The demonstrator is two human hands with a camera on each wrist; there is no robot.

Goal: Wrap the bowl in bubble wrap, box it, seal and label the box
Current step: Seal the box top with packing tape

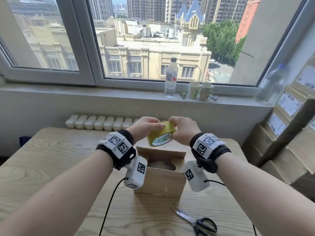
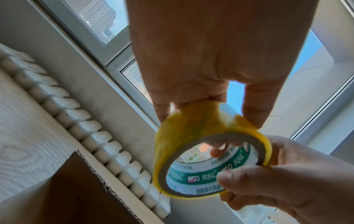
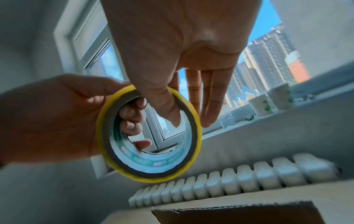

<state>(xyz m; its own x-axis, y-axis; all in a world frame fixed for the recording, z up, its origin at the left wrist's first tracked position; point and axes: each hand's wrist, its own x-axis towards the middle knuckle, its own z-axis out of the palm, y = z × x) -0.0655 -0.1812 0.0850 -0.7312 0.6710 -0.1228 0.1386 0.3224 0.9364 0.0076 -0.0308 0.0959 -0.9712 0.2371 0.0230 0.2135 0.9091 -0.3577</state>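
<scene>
Both hands hold a yellow tape roll (image 1: pixel 160 136) in the air just above the open cardboard box (image 1: pixel 162 183). My left hand (image 1: pixel 146 126) grips the roll's left and top side. My right hand (image 1: pixel 184 128) grips its right side. In the left wrist view the left hand (image 2: pixel 208 97) pinches the tape roll (image 2: pixel 166 144) at its top. In the right wrist view the right hand (image 3: pixel 180 109) has its thumb through the tape roll (image 3: pixel 145 178). A rounded, pale wrapped shape (image 1: pixel 162 165) shows dimly inside the box; its flaps stand up.
Black-handled scissors (image 1: pixel 199 222) lie on the wooden table (image 1: pixel 51 167) near its front right. On the windowsill stand a water bottle (image 1: pixel 171 77) and two paper cups (image 1: pixel 194 90). Stacked labelled cartons (image 1: pixel 289 133) fill the right side. A white radiator (image 1: pixel 102 122) runs behind the table.
</scene>
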